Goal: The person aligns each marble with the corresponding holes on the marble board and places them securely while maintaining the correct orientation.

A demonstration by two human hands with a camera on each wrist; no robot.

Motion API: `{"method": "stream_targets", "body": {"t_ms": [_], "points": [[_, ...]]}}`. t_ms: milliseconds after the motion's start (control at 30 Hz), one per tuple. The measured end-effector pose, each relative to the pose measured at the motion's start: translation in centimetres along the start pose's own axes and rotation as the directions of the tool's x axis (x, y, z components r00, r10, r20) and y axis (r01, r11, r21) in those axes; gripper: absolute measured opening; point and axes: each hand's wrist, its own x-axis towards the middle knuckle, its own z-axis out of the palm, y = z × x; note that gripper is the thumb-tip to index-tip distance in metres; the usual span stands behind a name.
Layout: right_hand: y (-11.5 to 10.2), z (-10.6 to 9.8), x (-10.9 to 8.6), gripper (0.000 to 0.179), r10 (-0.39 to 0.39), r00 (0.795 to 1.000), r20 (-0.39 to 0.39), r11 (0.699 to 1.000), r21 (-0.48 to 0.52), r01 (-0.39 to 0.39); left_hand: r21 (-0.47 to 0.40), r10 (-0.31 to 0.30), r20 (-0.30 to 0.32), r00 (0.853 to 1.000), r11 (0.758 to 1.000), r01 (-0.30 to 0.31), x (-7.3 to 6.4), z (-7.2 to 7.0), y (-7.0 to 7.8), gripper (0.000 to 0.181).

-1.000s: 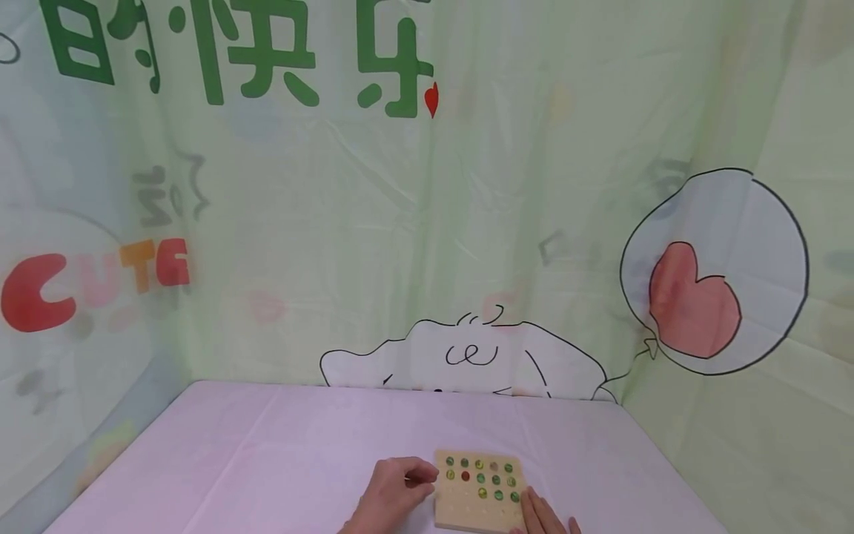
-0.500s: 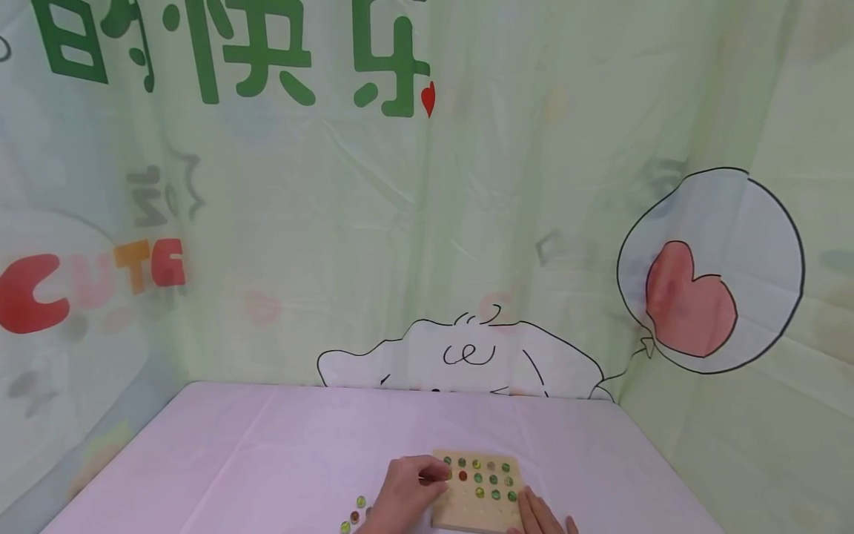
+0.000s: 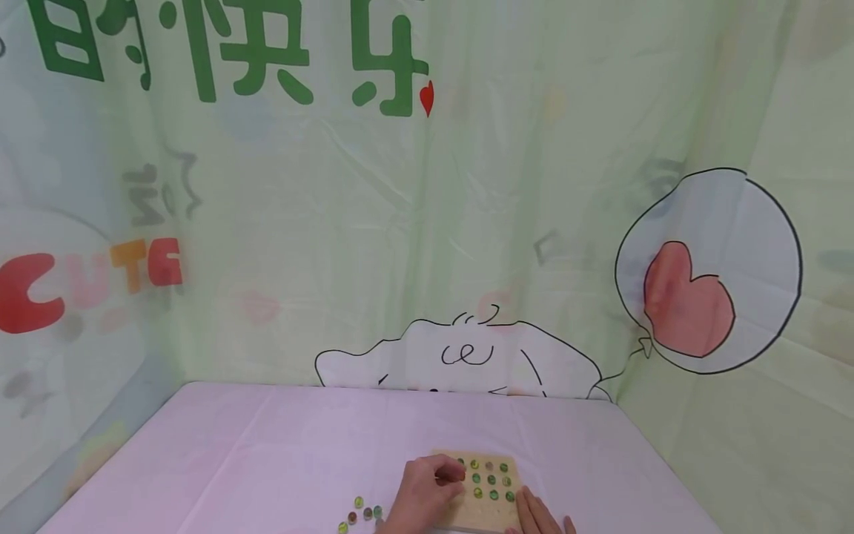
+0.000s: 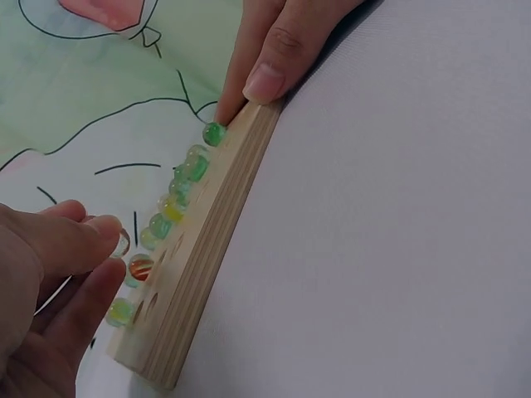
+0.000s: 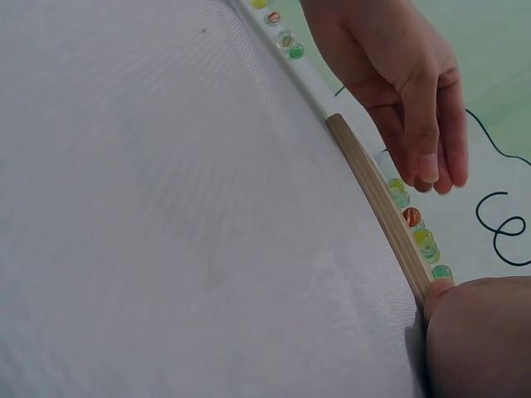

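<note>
**Pinched marble (image 4: 124,242) poised at a steadied wooden board (image 3: 477,513)**

The left hand (image 3: 423,493) grasps the clear marble between its thumb and fingers over the board's left part; whether the marble touches the wood is unclear. A fingertip hold probably suits a small, slippery ball and lets it meet one hole exactly. The right hand (image 3: 539,513) grasps no marble: its fingers lie straight along the board's right edge, the thumb against the near edge, likely to stop it sliding on the counter (image 3: 280,445). Seated marbles (image 3: 492,480) stand in rows on the board, the holes presumably keeping them from rolling; bare holes show in its near part. Loose marbles (image 3: 368,513) lie on the counter left of the left hand, apparently kept within that hand's short reach.
</note>
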Motion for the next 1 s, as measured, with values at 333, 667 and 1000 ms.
{"method": "stream_targets", "body": {"t_ms": [333,667,1000], "points": [[0.3,0.5,0.6,0.087,0.018,0.999,0.031,1.0,-0.006,-0.018,0.015,0.006,-0.027,1.0,1.0,-0.006,0.2,1.0,0.1,0.021],[0.5,0.7,0.6,0.085,0.019,1.0,0.022,1.0,-0.008,-0.019,0.058,-0.024,-0.007,1.0,0.998,0.024,0.3,1.2,-0.1,0.023],[-0.6,-1.3,-0.5,0.09,-0.011,0.999,0.037,1.0,-0.024,0.012,0.072,-0.071,-0.003,0.997,0.995,0.071,0.5,1.3,0.0,0.025]]}}
